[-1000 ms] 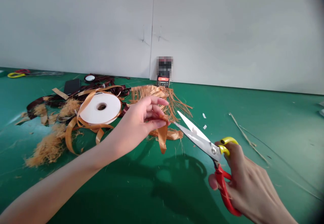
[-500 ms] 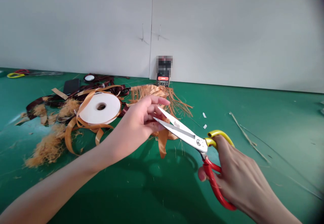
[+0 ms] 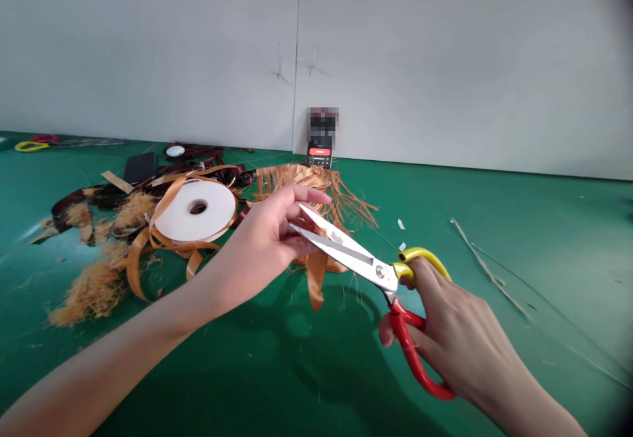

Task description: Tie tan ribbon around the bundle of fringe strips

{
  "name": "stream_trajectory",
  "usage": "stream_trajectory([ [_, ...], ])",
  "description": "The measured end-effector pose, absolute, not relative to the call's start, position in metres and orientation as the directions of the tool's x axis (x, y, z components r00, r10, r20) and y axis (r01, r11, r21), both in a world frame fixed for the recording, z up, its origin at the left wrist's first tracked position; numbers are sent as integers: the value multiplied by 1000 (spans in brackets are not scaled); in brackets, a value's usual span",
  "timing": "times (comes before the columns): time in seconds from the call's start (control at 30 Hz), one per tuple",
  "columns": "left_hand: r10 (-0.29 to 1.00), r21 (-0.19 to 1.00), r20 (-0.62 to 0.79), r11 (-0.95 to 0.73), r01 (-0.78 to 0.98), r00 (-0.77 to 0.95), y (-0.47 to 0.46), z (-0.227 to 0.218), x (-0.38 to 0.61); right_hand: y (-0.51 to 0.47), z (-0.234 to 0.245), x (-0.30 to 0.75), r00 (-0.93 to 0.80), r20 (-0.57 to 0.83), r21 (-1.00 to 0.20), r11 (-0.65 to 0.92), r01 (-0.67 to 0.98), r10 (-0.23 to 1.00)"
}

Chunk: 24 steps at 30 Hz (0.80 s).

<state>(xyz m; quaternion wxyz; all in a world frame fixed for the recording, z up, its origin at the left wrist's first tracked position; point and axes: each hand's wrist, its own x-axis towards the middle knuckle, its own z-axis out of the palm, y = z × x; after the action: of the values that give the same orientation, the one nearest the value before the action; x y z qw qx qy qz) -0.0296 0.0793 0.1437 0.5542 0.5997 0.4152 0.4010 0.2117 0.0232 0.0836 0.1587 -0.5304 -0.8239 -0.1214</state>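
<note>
My right hand (image 3: 457, 331) grips a pair of scissors (image 3: 359, 258) with one yellow and one red handle. The blades are parted, and their tips reach in beside the fingers of my left hand (image 3: 264, 239). Those fingers are closed on a copper-orange ribbon (image 3: 315, 282), whose end hangs below them. Part of the ribbon shows between the blades; my fingers and the blades hide the rest. Just behind the left hand lies a copper-orange fringe (image 3: 291, 178) with loose strands spreading right.
Left of my hand, a white ribbon spool (image 3: 173, 216) lies amid curled ribbon and frayed orange fibres (image 3: 93, 285). A phone (image 3: 320, 137) leans on the white wall (image 3: 445, 61). Other scissors (image 3: 37, 144) lie far left, and a thin straw-like strand (image 3: 487, 269) is on the green table (image 3: 247, 384).
My right hand has moved the scissors slightly left, bringing the parted blades further in beside my left fingers. The left hand has barely moved.
</note>
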Motion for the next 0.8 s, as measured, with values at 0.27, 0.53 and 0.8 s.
stream_trajectory([
  [0.27, 942, 996, 33, -56, 62, 334, 80, 144, -30, 23, 83, 211, -403, 411, 82, 407, 910, 818],
  [0.53, 934, 996, 47, -70, 53, 355, 81, 138, -32, 26, 80, 214, -417, 438, 148, 393, 907, 797],
  [0.8, 919, 997, 54, -74, 37, 391, 81, 136, -32, 29, 78, 215, -444, 458, 214, 389, 896, 771],
])
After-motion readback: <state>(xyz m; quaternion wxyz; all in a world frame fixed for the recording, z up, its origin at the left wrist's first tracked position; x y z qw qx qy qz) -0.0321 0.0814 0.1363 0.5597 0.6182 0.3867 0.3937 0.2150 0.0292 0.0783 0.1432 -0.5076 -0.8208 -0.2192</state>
